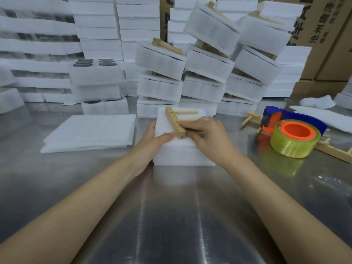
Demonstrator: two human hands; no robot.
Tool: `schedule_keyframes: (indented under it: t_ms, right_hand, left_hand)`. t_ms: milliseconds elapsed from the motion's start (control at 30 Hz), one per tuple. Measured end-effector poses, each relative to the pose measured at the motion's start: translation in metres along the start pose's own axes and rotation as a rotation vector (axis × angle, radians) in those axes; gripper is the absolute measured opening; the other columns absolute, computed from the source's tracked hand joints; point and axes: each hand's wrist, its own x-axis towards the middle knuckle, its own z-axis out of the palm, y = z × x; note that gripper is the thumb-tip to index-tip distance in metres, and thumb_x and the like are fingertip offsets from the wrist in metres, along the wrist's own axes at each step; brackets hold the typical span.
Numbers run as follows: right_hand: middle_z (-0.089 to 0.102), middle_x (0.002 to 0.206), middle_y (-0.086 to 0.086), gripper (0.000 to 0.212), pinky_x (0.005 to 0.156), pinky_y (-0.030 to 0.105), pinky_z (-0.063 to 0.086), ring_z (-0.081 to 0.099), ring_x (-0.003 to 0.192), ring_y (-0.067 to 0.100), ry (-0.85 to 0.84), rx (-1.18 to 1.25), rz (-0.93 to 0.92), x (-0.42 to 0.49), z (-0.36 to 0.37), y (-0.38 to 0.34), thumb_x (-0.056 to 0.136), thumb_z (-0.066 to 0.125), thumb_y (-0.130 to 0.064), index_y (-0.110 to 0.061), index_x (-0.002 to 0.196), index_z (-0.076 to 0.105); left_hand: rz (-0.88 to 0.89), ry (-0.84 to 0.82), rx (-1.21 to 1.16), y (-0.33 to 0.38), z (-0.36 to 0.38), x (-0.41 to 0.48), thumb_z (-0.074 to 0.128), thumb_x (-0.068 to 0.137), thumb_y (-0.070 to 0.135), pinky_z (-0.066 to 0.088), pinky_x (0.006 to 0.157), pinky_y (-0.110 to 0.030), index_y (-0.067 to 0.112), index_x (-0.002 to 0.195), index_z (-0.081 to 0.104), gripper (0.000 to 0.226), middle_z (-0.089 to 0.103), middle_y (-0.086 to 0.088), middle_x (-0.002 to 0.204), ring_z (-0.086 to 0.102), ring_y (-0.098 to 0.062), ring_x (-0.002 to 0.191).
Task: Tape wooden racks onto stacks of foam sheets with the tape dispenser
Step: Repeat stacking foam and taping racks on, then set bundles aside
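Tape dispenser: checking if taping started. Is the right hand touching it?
Apart. Head view shows bare table between the tape dispenser and the right hand, which grips the wooden rack on the foam stack.

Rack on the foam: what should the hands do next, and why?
Probably the right hand should let go and reach for the tape dispenser, idle on the table to its right, while the left hand steadies the stack. The rack lies on the stack with no tape visible.
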Motion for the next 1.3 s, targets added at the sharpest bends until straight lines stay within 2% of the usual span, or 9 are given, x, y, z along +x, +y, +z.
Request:
schedule_keyframes:
  t_ms: [267, 367, 600, 767, 867, 1033, 1167, 1233, 1300]
  right_hand:
    - [0.071, 0.101, -0.017, 0.024, 0.086, 0.035, 0.051, 0.061, 0.096, 0.006, 0.068, 0.043, 0.081, 0.005, 0.008, 0.003, 0.086, 0.069, -0.017, -0.03, 0.107, 0.074]
    - [0.072, 0.096, -0.005, 0.023, 0.09, 0.039, 0.046, 0.06, 0.094, 0.015, 0.072, -0.035, 0.079, 0.005, 0.008, 0.0, 0.087, 0.069, -0.025, -0.034, 0.108, 0.073]
    - [0.066, 0.09, 0.0, 0.025, 0.086, 0.026, 0.028, 0.055, 0.09, 0.017, 0.064, -0.319, -0.019, 0.007, 0.007, -0.01, 0.094, 0.058, -0.037, -0.041, 0.117, 0.066]
    - [0.063, 0.084, -0.004, 0.024, 0.086, 0.024, 0.03, 0.054, 0.09, 0.016, 0.077, -0.232, 0.009, 0.006, 0.01, -0.011, 0.093, 0.06, -0.034, -0.04, 0.114, 0.068]
    - [0.046, 0.076, -0.01, 0.024, 0.084, 0.024, 0.031, 0.049, 0.085, 0.014, 0.074, -0.22, 0.048, 0.006, 0.01, -0.009, 0.091, 0.061, -0.037, -0.042, 0.114, 0.068]
    - [0.067, 0.094, -0.01, 0.024, 0.095, 0.036, 0.043, 0.06, 0.1, 0.02, 0.056, -0.138, 0.076, 0.006, 0.004, -0.014, 0.09, 0.064, -0.032, -0.037, 0.113, 0.07]
    - [0.06, 0.131, 0.006, 0.038, 0.097, 0.018, 0.042, 0.058, 0.111, 0.018, 0.36, -0.078, 0.272, 0.006, -0.048, 0.021, 0.094, 0.052, -0.021, -0.029, 0.132, 0.058]
    - [0.057, 0.131, 0.015, 0.044, 0.102, 0.036, 0.04, 0.05, 0.12, 0.03, 0.596, -0.299, 0.452, -0.002, -0.086, 0.052, 0.092, 0.048, -0.019, -0.022, 0.136, 0.054]
    - [0.042, 0.141, 0.021, 0.052, 0.108, 0.049, 0.028, 0.033, 0.132, 0.039, 0.682, -0.455, 0.756, -0.016, -0.115, 0.082, 0.091, 0.047, -0.022, -0.017, 0.143, 0.042]
  left_hand:
    - [-0.012, 0.009, -0.066, -0.004, 0.001, 0.003, 0.068, 0.085, 0.032, 0.05, 0.092, -0.031, 0.039, 0.119, 0.048, 0.04, 0.07, 0.016, 0.107, 0.067, -0.005, 0.1]
    - [-0.005, 0.006, -0.069, -0.004, 0.001, 0.003, 0.069, 0.081, 0.035, 0.049, 0.095, -0.033, 0.038, 0.12, 0.049, 0.044, 0.07, 0.015, 0.11, 0.066, -0.006, 0.103]
    - [0.001, 0.007, -0.07, -0.005, 0.0, 0.005, 0.059, 0.077, 0.042, 0.046, 0.1, -0.033, 0.033, 0.128, 0.048, 0.053, 0.066, 0.01, 0.119, 0.063, -0.007, 0.109]
    - [0.008, 0.002, -0.047, -0.005, 0.0, 0.005, 0.056, 0.076, 0.043, 0.046, 0.098, -0.032, 0.034, 0.127, 0.049, 0.052, 0.065, 0.01, 0.118, 0.062, -0.009, 0.111]
    - [0.007, -0.002, -0.038, -0.004, 0.0, 0.004, 0.056, 0.076, 0.043, 0.045, 0.101, -0.034, 0.032, 0.132, 0.047, 0.058, 0.064, 0.008, 0.121, 0.061, -0.01, 0.112]
    - [0.007, -0.006, -0.017, -0.004, -0.001, 0.005, 0.057, 0.075, 0.044, 0.044, 0.102, -0.035, 0.032, 0.131, 0.048, 0.057, 0.065, 0.009, 0.12, 0.061, -0.009, 0.111]
    - [-0.04, 0.035, -0.11, -0.004, -0.001, 0.007, 0.056, 0.088, 0.04, 0.042, 0.104, -0.036, 0.036, 0.122, 0.053, 0.034, 0.066, 0.012, 0.115, 0.061, -0.01, 0.11]
    - [-0.092, 0.062, -0.205, -0.002, 0.001, 0.005, 0.05, 0.094, 0.041, 0.044, 0.102, -0.037, 0.029, 0.128, 0.055, 0.036, 0.067, 0.006, 0.118, 0.062, -0.014, 0.111]
    - [-0.121, 0.075, -0.256, 0.001, 0.003, 0.004, 0.047, 0.095, 0.042, 0.053, 0.087, -0.033, 0.024, 0.115, 0.067, 0.034, 0.072, 0.001, 0.109, 0.068, -0.015, 0.101]
